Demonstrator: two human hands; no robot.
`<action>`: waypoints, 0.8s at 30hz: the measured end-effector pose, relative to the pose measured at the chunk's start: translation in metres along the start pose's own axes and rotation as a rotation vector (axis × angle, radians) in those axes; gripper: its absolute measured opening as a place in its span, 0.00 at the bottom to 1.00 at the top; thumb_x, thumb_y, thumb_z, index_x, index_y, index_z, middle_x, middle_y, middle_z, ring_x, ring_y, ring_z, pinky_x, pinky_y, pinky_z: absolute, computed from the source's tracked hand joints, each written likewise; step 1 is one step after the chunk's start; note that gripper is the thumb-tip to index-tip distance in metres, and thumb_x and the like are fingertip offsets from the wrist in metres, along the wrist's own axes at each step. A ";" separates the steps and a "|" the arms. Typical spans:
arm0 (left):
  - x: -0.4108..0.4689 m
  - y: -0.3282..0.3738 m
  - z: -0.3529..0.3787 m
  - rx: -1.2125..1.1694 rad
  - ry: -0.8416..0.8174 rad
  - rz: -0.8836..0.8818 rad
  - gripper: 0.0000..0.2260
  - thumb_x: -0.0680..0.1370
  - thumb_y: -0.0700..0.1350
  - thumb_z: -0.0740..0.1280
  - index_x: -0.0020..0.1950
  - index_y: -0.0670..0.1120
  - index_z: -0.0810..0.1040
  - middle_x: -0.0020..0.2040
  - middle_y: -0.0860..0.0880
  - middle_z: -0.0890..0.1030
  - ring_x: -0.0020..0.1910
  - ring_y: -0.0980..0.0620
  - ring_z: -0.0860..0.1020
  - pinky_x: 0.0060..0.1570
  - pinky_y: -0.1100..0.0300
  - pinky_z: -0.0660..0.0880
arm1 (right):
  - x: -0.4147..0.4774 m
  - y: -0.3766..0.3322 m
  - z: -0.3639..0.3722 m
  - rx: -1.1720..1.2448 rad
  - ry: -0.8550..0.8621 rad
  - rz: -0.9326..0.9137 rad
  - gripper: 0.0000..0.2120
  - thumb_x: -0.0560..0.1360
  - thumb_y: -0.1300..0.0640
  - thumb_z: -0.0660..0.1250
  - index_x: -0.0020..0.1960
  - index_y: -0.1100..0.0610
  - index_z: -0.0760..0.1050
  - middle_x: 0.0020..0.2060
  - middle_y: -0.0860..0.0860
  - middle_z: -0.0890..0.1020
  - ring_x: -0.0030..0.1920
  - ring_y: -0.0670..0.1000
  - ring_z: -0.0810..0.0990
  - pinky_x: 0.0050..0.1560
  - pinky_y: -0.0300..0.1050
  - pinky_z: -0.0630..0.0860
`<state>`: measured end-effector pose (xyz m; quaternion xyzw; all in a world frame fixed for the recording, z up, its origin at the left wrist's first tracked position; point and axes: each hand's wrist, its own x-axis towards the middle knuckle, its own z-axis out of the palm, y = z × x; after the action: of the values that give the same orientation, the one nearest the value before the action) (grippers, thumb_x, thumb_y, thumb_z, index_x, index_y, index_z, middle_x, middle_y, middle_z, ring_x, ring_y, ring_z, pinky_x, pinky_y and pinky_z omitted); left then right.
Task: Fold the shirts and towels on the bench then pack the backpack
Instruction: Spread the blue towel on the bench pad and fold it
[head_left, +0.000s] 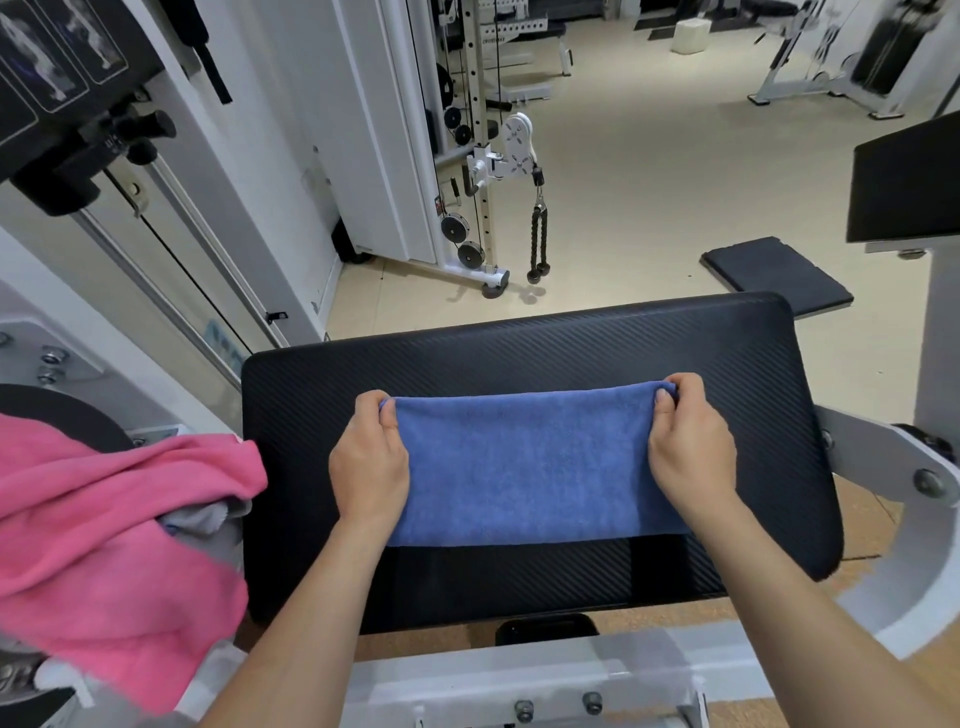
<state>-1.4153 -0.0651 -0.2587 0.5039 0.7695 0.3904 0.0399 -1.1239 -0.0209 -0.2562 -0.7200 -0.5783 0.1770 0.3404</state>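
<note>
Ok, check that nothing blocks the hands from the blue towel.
Nothing visible does. The left hand and right hand pinch the far corners of the blue towel; the pink cloth lies at the left edge of the bench pad, apart from the towel.

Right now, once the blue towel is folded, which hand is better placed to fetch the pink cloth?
Left. The pink cloth lies left of the bench pad, nearest the left hand; the right hand pinches the blue towel at its opposite corner.
</note>
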 end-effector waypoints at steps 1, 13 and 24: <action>0.000 0.000 0.000 0.018 0.004 0.018 0.06 0.83 0.49 0.56 0.49 0.51 0.70 0.35 0.57 0.72 0.33 0.59 0.71 0.33 0.63 0.63 | 0.001 0.000 0.001 -0.027 0.000 -0.006 0.09 0.83 0.53 0.52 0.56 0.55 0.68 0.38 0.48 0.73 0.37 0.53 0.69 0.39 0.49 0.61; 0.002 0.004 -0.005 0.241 -0.018 0.090 0.11 0.82 0.45 0.54 0.61 0.49 0.72 0.45 0.49 0.78 0.38 0.50 0.71 0.37 0.53 0.67 | -0.003 -0.001 0.009 -0.117 0.055 -0.045 0.12 0.82 0.51 0.52 0.58 0.56 0.70 0.47 0.54 0.79 0.40 0.57 0.75 0.40 0.50 0.67; -0.057 0.045 0.032 0.412 -0.195 0.618 0.21 0.79 0.53 0.59 0.71 0.51 0.72 0.74 0.44 0.68 0.73 0.45 0.66 0.71 0.43 0.59 | -0.004 -0.007 0.006 -0.089 0.054 -0.028 0.11 0.81 0.52 0.55 0.58 0.56 0.70 0.49 0.55 0.78 0.41 0.56 0.74 0.42 0.50 0.68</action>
<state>-1.3396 -0.0843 -0.2709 0.7442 0.6362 0.1717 -0.1088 -1.1338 -0.0224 -0.2557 -0.7309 -0.5862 0.1269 0.3256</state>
